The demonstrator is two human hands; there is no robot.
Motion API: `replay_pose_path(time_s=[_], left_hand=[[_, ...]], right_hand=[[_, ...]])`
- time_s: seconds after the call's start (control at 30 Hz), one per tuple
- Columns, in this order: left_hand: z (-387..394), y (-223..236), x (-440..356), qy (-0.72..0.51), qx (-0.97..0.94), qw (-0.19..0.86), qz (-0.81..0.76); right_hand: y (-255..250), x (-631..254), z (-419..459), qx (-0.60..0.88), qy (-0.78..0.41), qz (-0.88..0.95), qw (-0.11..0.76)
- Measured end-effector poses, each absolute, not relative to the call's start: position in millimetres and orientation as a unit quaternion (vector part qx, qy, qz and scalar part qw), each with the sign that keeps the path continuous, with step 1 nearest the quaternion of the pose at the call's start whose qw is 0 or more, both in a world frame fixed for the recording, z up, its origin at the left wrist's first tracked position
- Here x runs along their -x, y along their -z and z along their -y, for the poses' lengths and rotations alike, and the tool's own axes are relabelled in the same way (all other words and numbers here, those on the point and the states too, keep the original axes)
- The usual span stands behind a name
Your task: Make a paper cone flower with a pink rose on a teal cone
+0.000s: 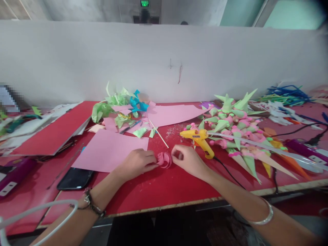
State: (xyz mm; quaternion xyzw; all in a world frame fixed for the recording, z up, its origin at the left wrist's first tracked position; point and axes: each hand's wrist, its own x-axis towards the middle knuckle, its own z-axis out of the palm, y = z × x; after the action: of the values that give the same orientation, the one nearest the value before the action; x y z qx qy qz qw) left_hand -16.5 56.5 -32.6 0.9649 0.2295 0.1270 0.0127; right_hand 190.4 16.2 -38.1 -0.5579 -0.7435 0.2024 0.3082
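Observation:
Between my two hands, just above the red tabletop, is a small pink paper flower (164, 160) with curled, fringed petals. My left hand (138, 162) pinches its left edge, the fingers closed together. At its right edge, the thumb and forefinger of my right hand (189, 160) are curled into a pinch, with the fingertips at the paper. A yellow hot glue gun (196, 135) with a long clear glue stick lies beyond my right hand. A thin wooden stick (159, 134) lies behind the flower. Pink sheet paper (110, 149) lies beside my left hand.
A black phone (75, 178) sits partly under the pink sheet. Finished pink-and-green paper flowers (238, 126) pile up at right. Green and blue paper scraps (118, 102) lie at the back. A red folder (58, 130) and a purple power strip (17, 174) are at left.

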Motion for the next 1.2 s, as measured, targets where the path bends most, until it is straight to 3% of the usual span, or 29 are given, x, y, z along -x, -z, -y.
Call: replay_pose_path(time_s=[0.27,0.5,0.87,1.07,1.2], left_hand=[[-59.4,31.6,20.1,-0.124,-0.970,-0.044,-0.206],[-60.4,31.0,28.9,-0.246,-0.938,-0.079,-0.230],[-56.3,12.2,32.5,-0.268,-0.892,-0.279,-0.233],[-59.1,-9.8,29.6,-0.275,-0.882,-0.346,-0.165],[-64.4,-12.4,29.1,-0.304,-0.868,-0.362,-0.153]], right_hand=[[38.3,-192.5,-17.3,0.555,-0.211,0.742,0.312],[23.2,-217.3,7.7,0.595,-0.170,0.736,0.275],[32.2,-264.3,11.5,0.733,0.081,0.632,0.238],[33.0,-260.2,-0.2,0.728,0.042,0.663,0.170],[21.1,-264.5,-2.4,0.754,0.008,0.633,0.175]])
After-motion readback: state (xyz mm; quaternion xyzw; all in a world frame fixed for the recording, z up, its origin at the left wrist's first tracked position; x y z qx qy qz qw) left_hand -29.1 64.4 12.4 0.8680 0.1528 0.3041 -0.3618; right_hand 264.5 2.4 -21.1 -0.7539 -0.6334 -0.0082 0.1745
